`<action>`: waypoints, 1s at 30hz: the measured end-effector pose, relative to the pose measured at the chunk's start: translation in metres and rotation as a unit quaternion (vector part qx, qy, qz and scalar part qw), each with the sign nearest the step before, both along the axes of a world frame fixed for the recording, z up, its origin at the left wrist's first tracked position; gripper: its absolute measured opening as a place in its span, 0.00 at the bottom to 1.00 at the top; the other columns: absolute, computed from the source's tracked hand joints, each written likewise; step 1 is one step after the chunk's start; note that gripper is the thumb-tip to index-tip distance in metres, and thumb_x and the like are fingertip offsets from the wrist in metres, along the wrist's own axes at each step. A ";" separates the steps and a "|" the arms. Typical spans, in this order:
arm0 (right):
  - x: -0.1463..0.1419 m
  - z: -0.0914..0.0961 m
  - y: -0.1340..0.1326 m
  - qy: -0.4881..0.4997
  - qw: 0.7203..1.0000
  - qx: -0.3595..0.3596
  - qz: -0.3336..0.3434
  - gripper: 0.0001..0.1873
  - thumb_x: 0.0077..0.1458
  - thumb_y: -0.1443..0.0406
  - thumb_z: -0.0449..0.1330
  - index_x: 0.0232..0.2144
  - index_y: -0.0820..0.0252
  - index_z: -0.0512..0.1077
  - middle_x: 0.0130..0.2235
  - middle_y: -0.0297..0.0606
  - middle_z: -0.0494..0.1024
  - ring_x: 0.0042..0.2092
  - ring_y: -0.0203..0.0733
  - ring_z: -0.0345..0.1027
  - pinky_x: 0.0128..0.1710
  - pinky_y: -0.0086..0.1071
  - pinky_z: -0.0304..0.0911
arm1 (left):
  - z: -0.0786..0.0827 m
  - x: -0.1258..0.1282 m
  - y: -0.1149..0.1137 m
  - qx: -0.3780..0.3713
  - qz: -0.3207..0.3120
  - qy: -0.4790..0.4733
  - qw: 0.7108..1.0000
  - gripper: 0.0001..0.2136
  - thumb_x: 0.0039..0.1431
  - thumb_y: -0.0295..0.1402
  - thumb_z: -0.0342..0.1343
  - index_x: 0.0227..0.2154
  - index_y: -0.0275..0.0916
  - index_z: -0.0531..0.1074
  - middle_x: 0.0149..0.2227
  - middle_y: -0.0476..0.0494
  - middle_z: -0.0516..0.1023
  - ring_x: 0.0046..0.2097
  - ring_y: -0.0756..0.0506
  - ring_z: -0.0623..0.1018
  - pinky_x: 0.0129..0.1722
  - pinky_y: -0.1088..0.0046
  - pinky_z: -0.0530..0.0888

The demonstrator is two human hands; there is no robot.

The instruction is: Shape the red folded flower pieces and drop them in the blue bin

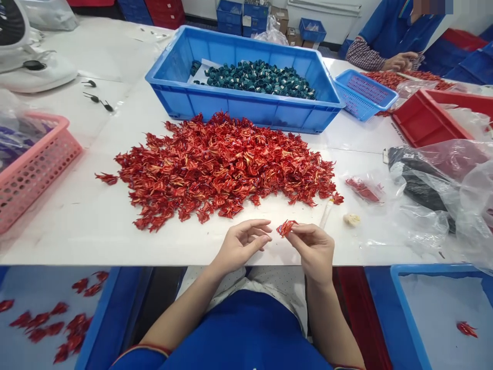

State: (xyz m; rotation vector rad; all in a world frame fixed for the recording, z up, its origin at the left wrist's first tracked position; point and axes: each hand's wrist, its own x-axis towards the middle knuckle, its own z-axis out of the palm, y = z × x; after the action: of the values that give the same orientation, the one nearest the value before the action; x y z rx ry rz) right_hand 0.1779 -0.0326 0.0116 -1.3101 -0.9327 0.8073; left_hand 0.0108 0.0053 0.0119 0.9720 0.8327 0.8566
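One small red folded piece is pinched in the fingertips of the right hand, at lower centre of the frame, near the front edge of the white worktop. The left hand is open just beside it, so the hands are close but not touching. Behind them lies a big pile of similar red pieces. If the fingers loosen, the light piece could probably slip over the edge, or fall into the pile and get mixed.
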 end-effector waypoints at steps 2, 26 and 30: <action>-0.012 -0.003 -0.002 0.039 0.999 -0.008 0.033 0.08 0.44 0.60 0.73 0.27 0.55 0.78 0.31 0.38 0.83 0.35 0.44 0.78 0.36 0.38 0.74 | -0.001 0.000 0.000 0.015 -0.003 -0.018 1.000 0.19 0.47 0.42 0.68 0.40 0.36 0.79 0.35 0.39 0.79 0.34 0.45 0.79 0.26 0.75 0.78; -0.021 -0.014 -0.011 0.013 0.995 -0.004 0.095 0.06 0.52 0.65 0.66 0.34 0.49 0.81 0.36 0.37 0.83 0.38 0.42 0.76 0.38 0.35 0.72 | -0.006 -0.004 -0.003 0.060 -0.005 -0.047 0.997 0.13 0.50 0.36 0.68 0.37 0.35 0.79 0.38 0.40 0.81 0.39 0.46 0.80 0.42 0.72 0.78; -0.019 -0.013 -0.014 0.007 0.994 0.013 0.110 0.09 0.55 0.65 0.64 0.39 0.48 0.81 0.38 0.37 0.83 0.38 0.43 0.76 0.35 0.35 0.72 | -0.008 -0.004 -0.004 0.049 -0.009 -0.040 0.998 0.14 0.50 0.36 0.69 0.37 0.34 0.78 0.38 0.39 0.82 0.39 0.46 0.81 0.43 0.71 0.79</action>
State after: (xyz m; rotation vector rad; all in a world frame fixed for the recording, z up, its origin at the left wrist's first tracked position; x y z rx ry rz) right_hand 0.1593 -0.0466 -0.0019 -1.1918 -1.0854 0.9694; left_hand 0.0064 0.0012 0.0039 1.0223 0.7174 0.9215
